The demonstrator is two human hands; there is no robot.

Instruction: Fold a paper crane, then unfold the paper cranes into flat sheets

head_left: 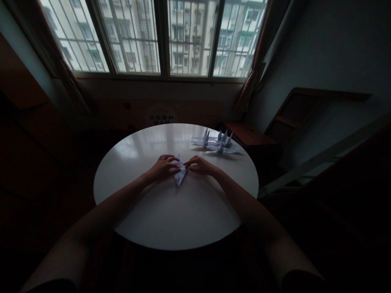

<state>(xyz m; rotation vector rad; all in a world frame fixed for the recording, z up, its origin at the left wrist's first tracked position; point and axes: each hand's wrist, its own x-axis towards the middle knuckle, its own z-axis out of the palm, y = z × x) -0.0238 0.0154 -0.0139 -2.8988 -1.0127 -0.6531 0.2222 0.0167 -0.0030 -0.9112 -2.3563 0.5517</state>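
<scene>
A folded piece of white paper (pixel 180 178), diamond-shaped with a point toward me, lies on the round white table (pixel 174 224). From the left, my left hand (pixel 164 167) holds it, fingers bent over its left side and thumb lower down. My right hand (pixel 200 166) has its thumb and fingertips closed at the paper's right edge. The fingers partly cover the upper half of the paper. Several folded paper cranes (pixel 220 149) stand in a group beyond my right hand, wings spread.
Past the table's far edge is a barred window (pixel 189 44) with curtains (pixel 247 91) at its sides. A low reddish-brown wooden piece of furniture (pixel 249 134) stands at the back right. The room around the table is dark.
</scene>
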